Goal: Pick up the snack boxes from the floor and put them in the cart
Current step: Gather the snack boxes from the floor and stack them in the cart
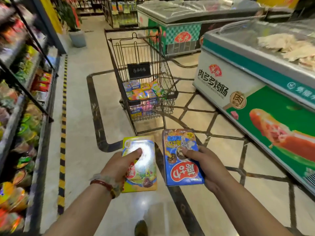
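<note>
Left hand (117, 165) gripping yellow box (142, 167), right hand (207, 165) gripping blue box (180, 159), both short of cart (167, 68). Cart already holding boxes. Risk: releasing too early, boxes hitting cart rim and dropping to floor (81, 116).

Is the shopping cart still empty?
No, the cart already holds a pile of colourful snack boxes in its basket.

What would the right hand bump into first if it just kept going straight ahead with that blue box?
Probably the shopping cart: the right hand and its blue box point toward the cart's near end, with only bare floor between. Depth is hard to judge here.
</note>
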{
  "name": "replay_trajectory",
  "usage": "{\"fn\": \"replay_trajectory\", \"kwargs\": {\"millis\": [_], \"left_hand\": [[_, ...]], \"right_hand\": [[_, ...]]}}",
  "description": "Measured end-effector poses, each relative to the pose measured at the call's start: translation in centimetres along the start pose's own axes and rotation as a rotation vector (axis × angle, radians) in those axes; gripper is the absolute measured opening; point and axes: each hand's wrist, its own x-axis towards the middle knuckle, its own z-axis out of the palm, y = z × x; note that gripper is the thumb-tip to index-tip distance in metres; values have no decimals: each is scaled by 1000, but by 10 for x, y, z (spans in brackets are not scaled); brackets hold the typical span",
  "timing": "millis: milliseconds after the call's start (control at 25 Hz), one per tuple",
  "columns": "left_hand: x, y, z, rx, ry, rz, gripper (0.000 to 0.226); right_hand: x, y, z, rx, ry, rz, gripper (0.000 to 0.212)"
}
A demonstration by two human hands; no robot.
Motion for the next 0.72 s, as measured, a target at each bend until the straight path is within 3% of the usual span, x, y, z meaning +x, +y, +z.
{"fn": "replay_trajectory", "kwargs": {"millis": [200, 360, 480, 640, 720], "left_hand": [[97, 47, 5, -30, -1, 2, 31], [185, 97, 4, -22, -1, -6, 59], [247, 137, 1, -20, 0, -8, 67], [315, 178, -2, -12, 18, 3, 47], [348, 193, -3, -1, 22, -4, 48]], "right_hand": [[99, -39, 19, -2, 2, 21, 28], [188, -79, 50, 9, -2, 25, 24], [251, -105, 76, 31, 2, 29, 18], [316, -130, 94, 35, 19, 78, 17], [347, -142, 98, 22, 18, 103, 23]]}}
